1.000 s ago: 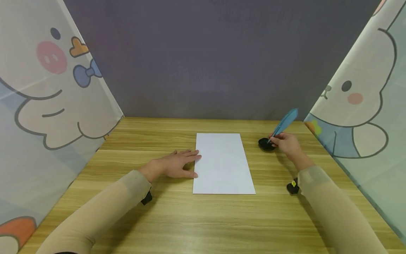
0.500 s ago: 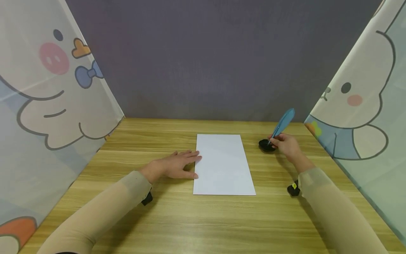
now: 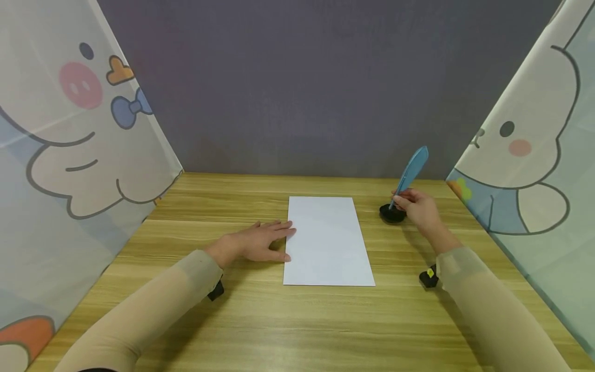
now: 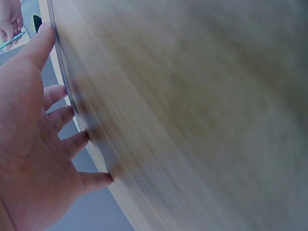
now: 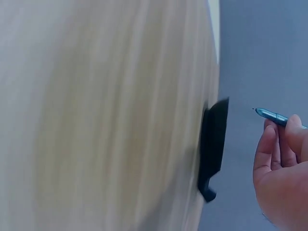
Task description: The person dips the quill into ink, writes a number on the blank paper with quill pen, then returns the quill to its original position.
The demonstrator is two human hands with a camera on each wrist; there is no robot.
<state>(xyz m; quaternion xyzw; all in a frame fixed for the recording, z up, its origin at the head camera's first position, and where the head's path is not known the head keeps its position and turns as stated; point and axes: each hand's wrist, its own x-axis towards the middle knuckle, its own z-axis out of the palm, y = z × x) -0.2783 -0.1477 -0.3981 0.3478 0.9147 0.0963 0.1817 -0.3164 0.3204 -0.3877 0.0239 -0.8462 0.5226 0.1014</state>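
Observation:
My right hand [image 3: 420, 211] pinches a blue feather quill pen [image 3: 412, 168] near its lower end, at the right of the table. Below its tip stands a small shallow black dish [image 3: 390, 214]. In the right wrist view, the metal nib of the quill pen [image 5: 270, 116] is apart from the dish [image 5: 214, 139], and the feather is out of view. What the dish contains cannot be seen. A white sheet of paper [image 3: 329, 240] lies at mid-table. Spread, fairly straight fingers of my left hand [image 3: 257, 244] rest on its left edge, thumb nearest me.
The wooden table [image 3: 297, 325] meets a dark grey panel [image 3: 307, 93] at the back. Cartoon-printed cloths [image 3: 93, 170] flank the left and right sides. Black wrist camera mounts [image 3: 428, 278] show under both sleeves.
My right hand has lifted the quill pen slightly, and the feather stands higher and more upright over the dish. My left hand and the paper have stayed in place.

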